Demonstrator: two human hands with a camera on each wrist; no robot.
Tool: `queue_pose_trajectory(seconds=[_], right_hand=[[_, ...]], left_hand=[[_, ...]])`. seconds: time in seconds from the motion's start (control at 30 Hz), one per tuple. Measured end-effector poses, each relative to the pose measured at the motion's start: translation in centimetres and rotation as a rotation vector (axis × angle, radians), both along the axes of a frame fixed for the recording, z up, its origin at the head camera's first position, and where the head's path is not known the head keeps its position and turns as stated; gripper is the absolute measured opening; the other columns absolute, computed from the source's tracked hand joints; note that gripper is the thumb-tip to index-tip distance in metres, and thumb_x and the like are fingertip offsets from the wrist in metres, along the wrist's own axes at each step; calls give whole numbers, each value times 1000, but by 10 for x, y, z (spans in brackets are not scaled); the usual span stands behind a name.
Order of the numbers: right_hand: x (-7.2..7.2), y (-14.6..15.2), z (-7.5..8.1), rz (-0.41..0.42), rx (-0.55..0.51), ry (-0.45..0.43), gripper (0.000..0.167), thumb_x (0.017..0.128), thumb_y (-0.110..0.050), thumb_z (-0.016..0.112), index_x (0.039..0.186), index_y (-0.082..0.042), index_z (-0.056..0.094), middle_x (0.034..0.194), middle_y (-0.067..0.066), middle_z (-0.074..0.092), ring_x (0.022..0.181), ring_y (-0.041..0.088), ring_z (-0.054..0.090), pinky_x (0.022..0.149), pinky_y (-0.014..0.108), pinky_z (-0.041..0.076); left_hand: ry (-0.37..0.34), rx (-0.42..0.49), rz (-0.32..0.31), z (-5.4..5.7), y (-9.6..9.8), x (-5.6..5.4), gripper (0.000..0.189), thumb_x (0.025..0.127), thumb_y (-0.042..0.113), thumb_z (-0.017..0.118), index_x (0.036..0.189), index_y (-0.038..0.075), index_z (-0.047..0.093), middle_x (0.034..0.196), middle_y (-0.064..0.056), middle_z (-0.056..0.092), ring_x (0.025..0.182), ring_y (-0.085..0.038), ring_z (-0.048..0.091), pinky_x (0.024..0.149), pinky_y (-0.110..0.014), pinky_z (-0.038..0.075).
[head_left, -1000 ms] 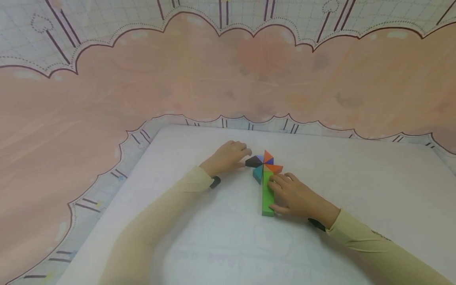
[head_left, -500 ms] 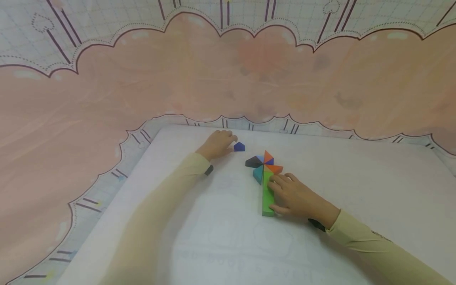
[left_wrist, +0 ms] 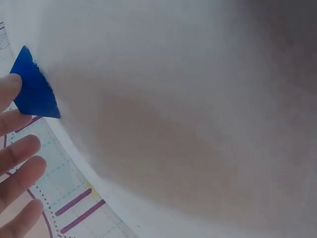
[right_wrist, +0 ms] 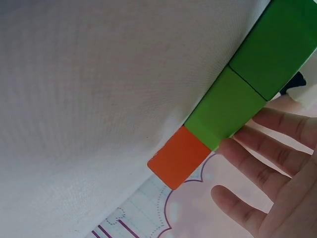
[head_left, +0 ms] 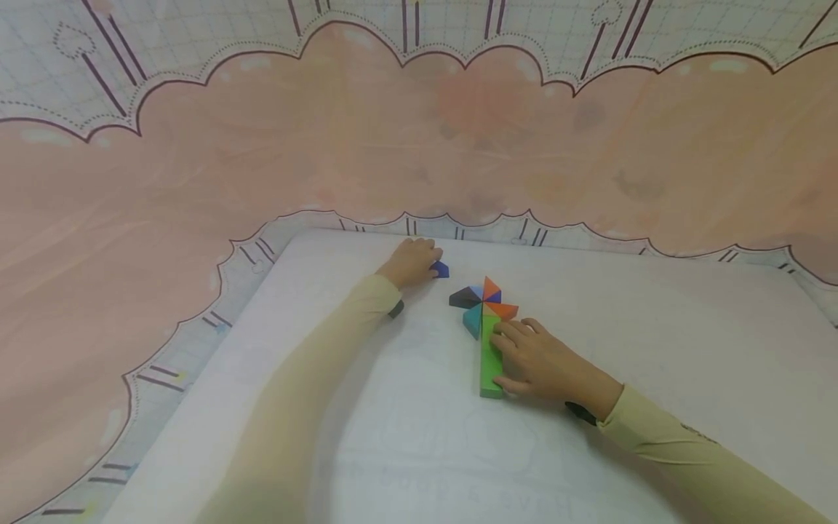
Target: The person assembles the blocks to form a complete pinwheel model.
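At the back of the table my left hand (head_left: 412,263) pinches a small dark blue wedge block (head_left: 441,270) between thumb and index finger; the left wrist view shows the blue block's face (left_wrist: 37,94) and the other fingers spread. My right hand (head_left: 540,360) rests its fingertips along the right side of a green bar (head_left: 489,364), thumb near the bar's front end. Seen from the right wrist, a dark green block (right_wrist: 272,49), a light green block (right_wrist: 225,109) and an orange block (right_wrist: 179,157) stand in line, with fairly straight fingers against the light green side.
Beyond the green bar, wedge blocks meet at their tips like a pinwheel: a black wedge (head_left: 463,297), a teal wedge (head_left: 473,320), an orange wedge (head_left: 491,289) and several others. A white table (head_left: 406,437) lies beneath. Patterned cloth (head_left: 366,145) hangs behind its far edge.
My left hand has left the black wedge's side, moved back and left, then closed its fingers on the blue wedge block. My right hand stays at the green bar.
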State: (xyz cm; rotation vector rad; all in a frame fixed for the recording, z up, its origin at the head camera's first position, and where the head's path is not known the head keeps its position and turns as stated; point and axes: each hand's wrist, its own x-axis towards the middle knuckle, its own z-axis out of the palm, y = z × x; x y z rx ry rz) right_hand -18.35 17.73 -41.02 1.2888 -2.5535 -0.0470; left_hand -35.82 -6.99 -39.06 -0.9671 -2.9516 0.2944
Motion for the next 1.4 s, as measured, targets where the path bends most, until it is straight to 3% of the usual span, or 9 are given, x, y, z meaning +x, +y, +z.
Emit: queue_pose_trajectory(seconds=[0.23,0.43,0.67,0.93,1.07,1.23,1.4], right_hand=[[0,-2,2,-5,8,-7,57,83,-48,62,117,-3,55,117,12,57,108,27,56,95,46,46],[0,-2,2,-8,8,-15,56,83,-47,62,117,-3,55,117,12,57,108,27,56,95,47,45],[-1,-1,1,4,2,10,56,83,-47,63,116,-3,55,116,12,57,107,26,56,93,46,46],[-1,0,1,-9,0,-3,56,82,-48,63,116,-3,56,116,12,57,107,26,57,94,46,46],[-1,0,0,-21,7,-20,57,82,-49,62,117,-4,56,117,12,57,108,27,57,95,47,46],[-1,0,-1,-20,9,-18,57,83,-48,63,117,-4,55,118,12,57,108,27,57,94,47,46],[0,-1,0,-20,10,-25,57,83,-48,62,118,-4,55,118,12,57,109,27,56,95,47,46]], left_hand=[[-37,11,-40,7,-3,10,32,91,29,60,115,9,61,108,-8,62,99,-23,59,91,-38,48],[-17,-22,-95,2,-14,22,31,91,29,60,115,9,62,103,-7,62,91,-21,59,86,-35,49],[-13,-13,-147,-4,-25,44,32,92,30,58,118,11,60,105,-4,62,94,-19,58,90,-35,48],[-43,-25,-190,6,-23,66,22,91,27,54,103,10,64,92,-2,60,82,-17,56,81,-33,49],[-58,-26,-180,9,-21,69,23,93,24,51,102,9,65,90,-3,59,81,-18,55,79,-33,49],[-43,-44,-155,7,-23,64,25,97,24,47,108,11,64,94,-4,60,84,-18,55,80,-32,49],[-57,-26,-137,6,-26,61,31,95,34,52,114,12,62,98,-3,59,88,-18,54,85,-33,47]])
